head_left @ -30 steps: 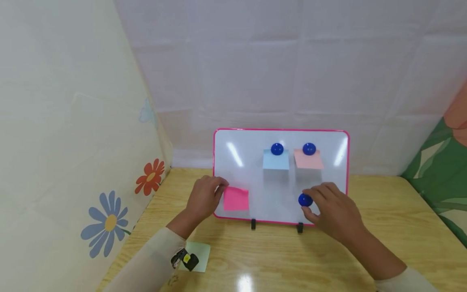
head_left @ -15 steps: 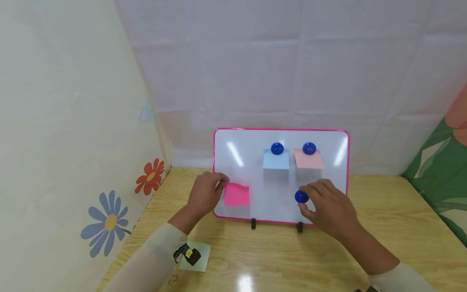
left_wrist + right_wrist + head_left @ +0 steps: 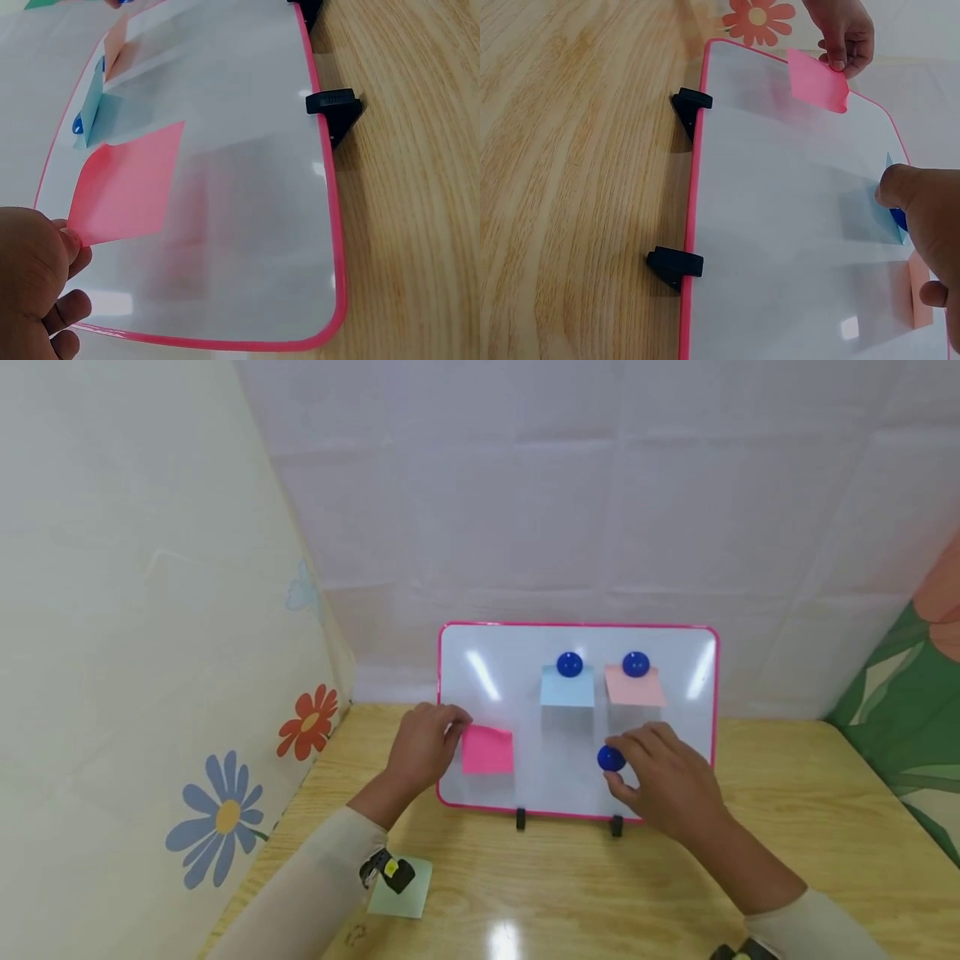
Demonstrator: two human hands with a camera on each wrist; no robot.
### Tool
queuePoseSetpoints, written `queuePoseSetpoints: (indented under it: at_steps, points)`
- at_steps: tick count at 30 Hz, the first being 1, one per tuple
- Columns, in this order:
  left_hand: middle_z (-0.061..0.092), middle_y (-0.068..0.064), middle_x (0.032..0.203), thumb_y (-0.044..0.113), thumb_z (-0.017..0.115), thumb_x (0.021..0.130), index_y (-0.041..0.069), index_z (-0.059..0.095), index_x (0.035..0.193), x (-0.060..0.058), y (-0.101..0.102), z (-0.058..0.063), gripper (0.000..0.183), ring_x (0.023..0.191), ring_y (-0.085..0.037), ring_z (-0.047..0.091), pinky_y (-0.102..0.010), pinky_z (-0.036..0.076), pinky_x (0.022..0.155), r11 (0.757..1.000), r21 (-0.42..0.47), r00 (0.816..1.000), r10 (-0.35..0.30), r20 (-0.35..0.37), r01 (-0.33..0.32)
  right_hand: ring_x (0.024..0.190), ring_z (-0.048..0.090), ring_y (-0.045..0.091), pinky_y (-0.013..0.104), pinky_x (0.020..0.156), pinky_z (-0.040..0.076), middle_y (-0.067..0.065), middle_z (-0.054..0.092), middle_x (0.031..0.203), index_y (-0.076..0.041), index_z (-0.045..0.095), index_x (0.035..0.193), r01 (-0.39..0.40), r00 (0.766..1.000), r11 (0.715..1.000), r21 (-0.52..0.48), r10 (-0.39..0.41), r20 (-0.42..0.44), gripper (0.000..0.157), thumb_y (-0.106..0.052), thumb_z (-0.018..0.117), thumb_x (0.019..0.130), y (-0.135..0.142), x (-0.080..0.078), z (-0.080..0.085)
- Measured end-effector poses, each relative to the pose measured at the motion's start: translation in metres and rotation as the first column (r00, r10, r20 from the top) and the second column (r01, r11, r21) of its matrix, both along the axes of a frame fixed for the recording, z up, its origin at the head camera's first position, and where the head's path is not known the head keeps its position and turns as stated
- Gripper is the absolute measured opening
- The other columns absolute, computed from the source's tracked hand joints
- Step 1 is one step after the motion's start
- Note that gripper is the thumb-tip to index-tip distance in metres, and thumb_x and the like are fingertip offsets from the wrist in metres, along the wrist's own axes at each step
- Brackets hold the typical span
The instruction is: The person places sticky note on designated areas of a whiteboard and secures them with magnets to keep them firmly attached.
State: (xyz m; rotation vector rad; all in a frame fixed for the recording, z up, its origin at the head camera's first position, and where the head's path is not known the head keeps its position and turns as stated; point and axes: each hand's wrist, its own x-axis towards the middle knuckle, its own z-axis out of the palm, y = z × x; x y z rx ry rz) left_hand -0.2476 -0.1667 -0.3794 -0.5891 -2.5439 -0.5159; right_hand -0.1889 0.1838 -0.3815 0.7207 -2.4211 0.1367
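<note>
My left hand pinches a bright pink sticky note by its upper left corner, in front of the lower left of a pink-framed whiteboard. The left wrist view shows thumb and finger on the corner of the note, its shadow falling on the board. My right hand pinches a round blue magnet between thumb and fingers, in front of the board's lower right. Higher on the board, two blue magnets hold a light blue sticky note and a peach sticky note.
Black feet prop the whiteboard upright on the wood-grain table. A pale green sticky note lies on the table, partly behind the left wrist camera. A pale cloth backdrop hangs behind the board.
My left hand has risen slightly with the pink sticky note. My right hand has moved up and left with the blue magnet, toward the middle of the board.
</note>
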Motion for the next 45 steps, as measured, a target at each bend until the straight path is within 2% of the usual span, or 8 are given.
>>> queuePoseSetpoints:
  at_steps: [5,15,23,28,36,45]
  points:
    - [0.076,-0.003,0.098,0.008,0.073,0.095,0.009,0.076,0.104,-0.005,0.0,0.003,0.01,0.087,-0.022,0.064,-0.039,0.051,0.079,1.0,-0.001,1.0,-0.01,-0.023,0.01,0.103,0.058,0.028,0.04,0.077,0.058,0.009,0.067,0.109,-0.007,0.072,0.116,0.001,1.0,1.0,0.001,-0.001,-0.005,0.049,-0.033,0.087,0.078,-0.003,-0.004,0.002]
    - [0.076,-0.004,0.099,0.008,0.074,0.094,0.009,0.076,0.105,-0.01,0.002,0.007,0.011,0.085,-0.023,0.063,-0.039,0.05,0.077,1.0,-0.019,0.999,0.013,-0.036,-0.014,0.105,0.057,0.028,0.04,0.08,0.057,0.01,0.065,0.112,-0.007,0.07,0.119,0.005,1.0,1.0,0.004,-0.005,0.024,0.051,-0.033,0.088,0.079,-0.007,-0.007,0.004]
    - [0.076,-0.003,0.102,0.013,0.074,0.095,0.01,0.076,0.108,-0.013,0.004,0.01,0.013,0.086,-0.021,0.061,-0.037,0.049,0.078,0.998,-0.035,0.999,0.045,-0.001,-0.045,0.1,0.059,0.027,0.039,0.077,0.057,0.009,0.066,0.107,-0.006,0.071,0.116,-0.05,0.998,0.999,-0.001,0.05,-0.042,0.048,-0.032,0.086,0.079,-0.008,-0.014,0.006]
    - [0.076,-0.003,0.102,0.013,0.074,0.095,0.01,0.076,0.108,-0.016,0.004,0.011,0.012,0.087,-0.022,0.062,-0.039,0.049,0.08,0.999,-0.033,0.999,0.039,-0.003,-0.04,0.1,0.059,0.026,0.038,0.075,0.057,0.009,0.066,0.106,-0.007,0.071,0.116,-0.044,0.999,0.999,-0.004,0.043,-0.031,0.048,-0.033,0.087,0.079,-0.013,-0.015,0.009]
    - [0.076,-0.002,0.102,0.013,0.074,0.096,0.011,0.076,0.107,-0.019,0.006,0.013,0.012,0.088,-0.021,0.061,-0.039,0.049,0.081,0.998,-0.033,0.998,0.06,0.016,-0.059,0.105,0.058,0.026,0.039,0.08,0.057,0.008,0.066,0.109,-0.009,0.07,0.118,-0.019,1.0,1.0,0.011,0.019,0.002,0.05,-0.034,0.088,0.079,-0.021,-0.018,0.013]
    - [0.076,-0.003,0.101,0.014,0.074,0.096,0.011,0.075,0.108,-0.025,0.007,0.016,0.013,0.085,-0.022,0.059,-0.039,0.048,0.079,0.997,-0.03,0.997,0.075,0.006,-0.075,0.107,0.058,0.026,0.038,0.082,0.056,0.008,0.065,0.11,-0.009,0.069,0.118,-0.026,1.0,1.0,0.016,0.026,-0.015,0.049,-0.035,0.087,0.08,-0.025,-0.022,0.016]
